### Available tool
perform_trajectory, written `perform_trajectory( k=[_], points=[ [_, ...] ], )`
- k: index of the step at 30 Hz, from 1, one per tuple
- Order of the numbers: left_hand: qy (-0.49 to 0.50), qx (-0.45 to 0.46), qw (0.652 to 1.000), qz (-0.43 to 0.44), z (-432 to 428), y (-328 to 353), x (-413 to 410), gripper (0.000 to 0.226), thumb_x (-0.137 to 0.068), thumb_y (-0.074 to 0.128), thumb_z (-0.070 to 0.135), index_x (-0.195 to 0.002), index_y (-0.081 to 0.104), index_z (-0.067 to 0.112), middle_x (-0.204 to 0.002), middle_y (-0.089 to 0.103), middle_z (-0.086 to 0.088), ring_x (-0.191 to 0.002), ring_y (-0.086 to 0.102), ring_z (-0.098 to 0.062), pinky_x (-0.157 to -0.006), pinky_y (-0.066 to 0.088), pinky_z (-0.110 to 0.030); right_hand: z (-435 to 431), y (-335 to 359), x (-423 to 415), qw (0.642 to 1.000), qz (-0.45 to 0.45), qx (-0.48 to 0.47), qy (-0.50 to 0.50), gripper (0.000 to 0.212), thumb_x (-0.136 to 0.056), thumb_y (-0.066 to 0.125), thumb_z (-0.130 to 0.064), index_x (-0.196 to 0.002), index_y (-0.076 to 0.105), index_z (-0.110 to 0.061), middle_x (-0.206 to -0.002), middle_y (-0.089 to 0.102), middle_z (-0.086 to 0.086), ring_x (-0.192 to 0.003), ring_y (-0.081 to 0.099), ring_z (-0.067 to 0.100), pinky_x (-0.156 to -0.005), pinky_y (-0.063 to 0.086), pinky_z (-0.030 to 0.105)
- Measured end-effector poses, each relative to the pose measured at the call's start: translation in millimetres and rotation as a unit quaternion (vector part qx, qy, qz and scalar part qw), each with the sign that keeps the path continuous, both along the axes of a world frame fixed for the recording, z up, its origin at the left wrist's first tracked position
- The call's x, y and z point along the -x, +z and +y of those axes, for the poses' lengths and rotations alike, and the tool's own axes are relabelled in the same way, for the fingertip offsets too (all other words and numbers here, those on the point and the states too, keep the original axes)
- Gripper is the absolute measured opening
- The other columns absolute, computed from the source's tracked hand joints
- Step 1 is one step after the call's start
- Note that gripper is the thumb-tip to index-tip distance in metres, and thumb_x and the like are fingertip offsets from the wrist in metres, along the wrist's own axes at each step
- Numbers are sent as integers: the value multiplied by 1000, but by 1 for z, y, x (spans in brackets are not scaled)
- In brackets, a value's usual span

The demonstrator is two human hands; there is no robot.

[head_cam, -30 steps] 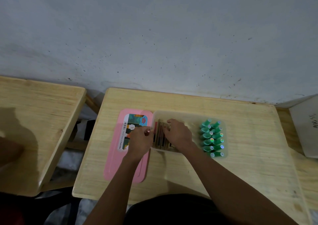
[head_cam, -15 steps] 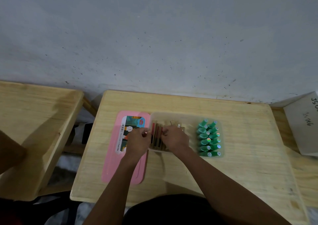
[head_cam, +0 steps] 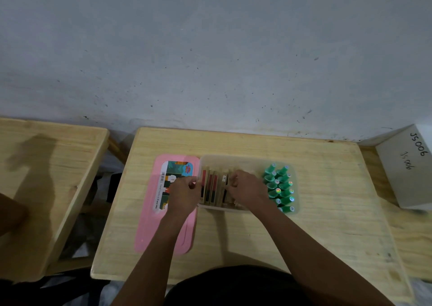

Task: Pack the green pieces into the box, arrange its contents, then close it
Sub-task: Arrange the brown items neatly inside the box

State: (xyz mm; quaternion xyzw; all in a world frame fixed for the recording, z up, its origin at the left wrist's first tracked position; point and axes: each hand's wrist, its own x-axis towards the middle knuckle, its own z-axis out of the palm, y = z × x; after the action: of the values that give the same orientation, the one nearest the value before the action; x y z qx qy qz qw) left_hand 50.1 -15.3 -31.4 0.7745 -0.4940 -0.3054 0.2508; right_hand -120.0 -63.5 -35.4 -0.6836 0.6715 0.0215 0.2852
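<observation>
Twelve green pieces [head_cam: 279, 187] in one box [head_cam: 243, 159] — two hands [head_cam: 184, 192] inside.

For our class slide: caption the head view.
Both hands straighten cartons beside green pieces in the clear box; pink lid waits.

Both forearms reach forward; the left hand [head_cam: 184, 194] and right hand [head_cam: 247, 188] are curled, knuckles up, close together.

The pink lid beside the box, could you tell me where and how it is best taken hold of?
Probably by its long outer edge, coming from the left. The pink lid lies flat, its right edge against the box and partly under the left hand, so only that side stands free.
</observation>
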Motion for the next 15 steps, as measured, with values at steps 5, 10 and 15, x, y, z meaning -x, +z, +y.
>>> perform_trajectory(
  k=[5, 10, 15],
  points=[
    [2, 6, 1000, -3, 0, 2, 2, 27, -94, 55, 20, -110, 68, 3, -102, 72, -15, -85, 62, -16, -75, 44, -22, -3, -5, 15, 993, -62, 13, -97, 17, -90, 53, -15, -104, 62, -18, -104, 69, 5, -86, 66, 23, -73, 53, 31],
    [-2, 2, 1000, -4, 1, 1, 2, 28, -94, 54, 20, -112, 68, 4, -104, 71, -14, -91, 65, -19, -78, 47, -23, 0, -18, 14, 993, -40, -59, -91, 33, -87, 52, -13, -118, 46, -4, -110, 64, 14, -97, 62, 29, -69, 47, 32],
    [-4, 3, 1000, -9, 1, 2, 2, 27, -94, 54, 20, -109, 69, 4, -101, 72, -14, -85, 62, -15, -75, 45, -22, 1, -14, 9, 980, -89, -99, -150, 45, -86, 56, -14, -124, 35, -2, -109, 61, 16, -86, 55, 26, -66, 40, 30]
  ],
)
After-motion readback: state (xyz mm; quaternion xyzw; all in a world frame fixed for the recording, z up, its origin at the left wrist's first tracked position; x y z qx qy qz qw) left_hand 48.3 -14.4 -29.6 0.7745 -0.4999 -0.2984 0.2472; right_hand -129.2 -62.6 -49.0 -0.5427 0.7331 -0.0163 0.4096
